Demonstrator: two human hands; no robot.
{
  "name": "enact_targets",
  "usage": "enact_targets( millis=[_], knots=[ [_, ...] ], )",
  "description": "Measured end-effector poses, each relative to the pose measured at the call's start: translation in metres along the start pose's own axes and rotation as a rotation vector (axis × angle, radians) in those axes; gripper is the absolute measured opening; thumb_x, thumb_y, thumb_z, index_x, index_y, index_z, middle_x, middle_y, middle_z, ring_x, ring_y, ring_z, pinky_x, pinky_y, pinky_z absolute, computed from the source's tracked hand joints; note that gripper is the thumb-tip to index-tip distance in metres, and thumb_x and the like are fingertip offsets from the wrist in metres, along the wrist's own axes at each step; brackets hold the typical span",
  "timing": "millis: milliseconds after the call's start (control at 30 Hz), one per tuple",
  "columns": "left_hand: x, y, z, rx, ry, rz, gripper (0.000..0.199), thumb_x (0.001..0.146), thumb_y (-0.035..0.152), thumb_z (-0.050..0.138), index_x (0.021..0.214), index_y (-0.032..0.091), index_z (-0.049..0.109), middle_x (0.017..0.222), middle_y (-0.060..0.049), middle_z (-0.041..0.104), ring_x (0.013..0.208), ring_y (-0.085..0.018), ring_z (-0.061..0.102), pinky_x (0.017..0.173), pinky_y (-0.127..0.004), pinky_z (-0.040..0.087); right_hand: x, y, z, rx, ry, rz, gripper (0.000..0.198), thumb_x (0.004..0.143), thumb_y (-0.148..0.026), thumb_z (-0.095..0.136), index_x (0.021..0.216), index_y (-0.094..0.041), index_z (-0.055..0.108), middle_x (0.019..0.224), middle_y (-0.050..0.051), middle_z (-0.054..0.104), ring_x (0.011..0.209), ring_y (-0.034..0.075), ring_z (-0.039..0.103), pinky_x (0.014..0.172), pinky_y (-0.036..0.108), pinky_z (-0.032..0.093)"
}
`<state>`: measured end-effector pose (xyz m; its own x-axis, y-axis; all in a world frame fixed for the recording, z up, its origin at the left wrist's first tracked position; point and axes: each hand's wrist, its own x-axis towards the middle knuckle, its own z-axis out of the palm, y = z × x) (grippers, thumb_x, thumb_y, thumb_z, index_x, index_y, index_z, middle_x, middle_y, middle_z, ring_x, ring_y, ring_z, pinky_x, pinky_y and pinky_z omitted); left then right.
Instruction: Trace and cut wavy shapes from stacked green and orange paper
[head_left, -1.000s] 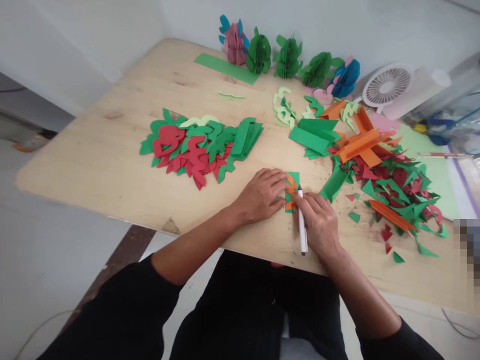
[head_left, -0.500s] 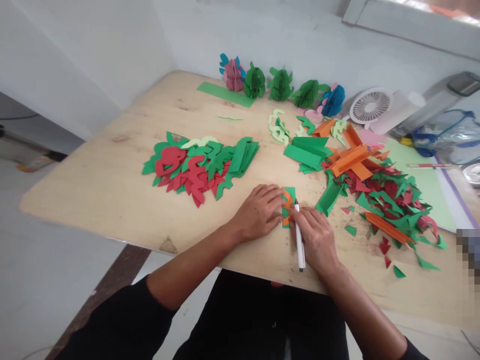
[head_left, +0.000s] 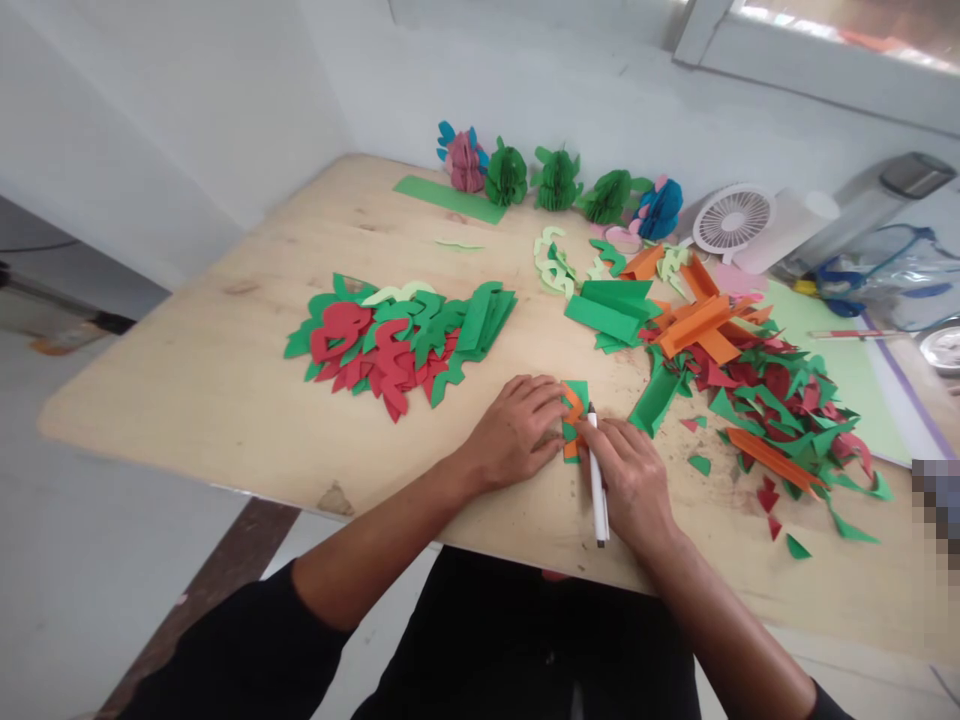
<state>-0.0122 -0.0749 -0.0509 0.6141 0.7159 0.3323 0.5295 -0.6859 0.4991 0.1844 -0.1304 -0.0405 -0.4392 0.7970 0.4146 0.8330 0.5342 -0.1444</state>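
Observation:
A small green paper strip [head_left: 576, 388] lies on the table in front of me, with an orange paper cutout [head_left: 571, 450] of wavy outline on top of it. My left hand [head_left: 521, 430] rests over their left edge, fingers slightly bent and laid down on the paper. On the other side, my right hand [head_left: 634, 475] is closed around a white marker pen [head_left: 597, 480] with dark ends. The pen slants along the thumb side, and the right fingertips reach the strip's right edge. Which part of the pen, if any, touches paper I cannot tell.
Left of my hands lies a pile of red and green cutouts [head_left: 397, 345]. Folded orange strips [head_left: 697, 325] and a heap of scraps [head_left: 795, 400] spread to the right. Several paper honeycomb figures [head_left: 557, 182] stand along the wall, beside a white fan [head_left: 733, 220] and a bottle [head_left: 870, 210].
The camera view has tilted slightly, so the table sits a little lower in the picture. Both hands, the pen and the papers keep nearly the same places.

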Motion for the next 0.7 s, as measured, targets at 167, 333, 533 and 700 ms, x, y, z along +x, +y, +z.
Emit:
enact_targets(
  millis=[167, 333, 533, 700],
  knots=[
    [0.0, -0.0003, 0.0002, -0.005, 0.006, 0.001, 0.025, 0.087, 0.025, 0.056, 0.109, 0.016, 0.063, 0.13, -0.013, 0.06, 0.13, -0.028, 0.049, 0.115, -0.049, 0.034, 0.0002, 0.0, 0.0007, -0.002, -0.001, 0.001, 0.028, 0.099, -0.015, 0.044, 0.121, -0.014, 0.062, 0.102, 0.012, 0.07, 0.101, 0.026, 0.059, 0.086, 0.04, 0.048],
    [0.0007, 0.0003, -0.0005, 0.002, -0.012, -0.003, 0.029, 0.087, 0.026, 0.056, 0.113, 0.016, 0.062, 0.135, -0.013, 0.058, 0.132, -0.029, 0.046, 0.115, -0.05, 0.033, 0.0001, 0.0008, 0.0016, -0.002, -0.014, 0.008, 0.029, 0.098, -0.015, 0.044, 0.12, -0.014, 0.062, 0.102, 0.013, 0.069, 0.101, 0.027, 0.058, 0.085, 0.041, 0.049],
    [0.0002, 0.001, -0.0008, 0.0, -0.02, 0.0, 0.028, 0.087, 0.027, 0.055, 0.113, 0.017, 0.062, 0.134, -0.012, 0.058, 0.132, -0.029, 0.046, 0.115, -0.051, 0.034, 0.0, 0.0004, 0.0012, -0.004, -0.033, 0.009, 0.031, 0.096, -0.013, 0.043, 0.123, -0.014, 0.06, 0.102, 0.013, 0.068, 0.101, 0.027, 0.057, 0.086, 0.042, 0.048],
    [0.0007, 0.0004, -0.0001, -0.037, 0.054, -0.002, 0.024, 0.086, 0.025, 0.054, 0.108, 0.017, 0.062, 0.126, -0.011, 0.061, 0.128, -0.027, 0.05, 0.113, -0.047, 0.037, 0.0004, 0.0008, 0.0009, -0.002, -0.043, 0.009, 0.031, 0.096, -0.013, 0.043, 0.122, -0.012, 0.061, 0.103, 0.014, 0.068, 0.102, 0.027, 0.056, 0.085, 0.041, 0.048]
  ],
)
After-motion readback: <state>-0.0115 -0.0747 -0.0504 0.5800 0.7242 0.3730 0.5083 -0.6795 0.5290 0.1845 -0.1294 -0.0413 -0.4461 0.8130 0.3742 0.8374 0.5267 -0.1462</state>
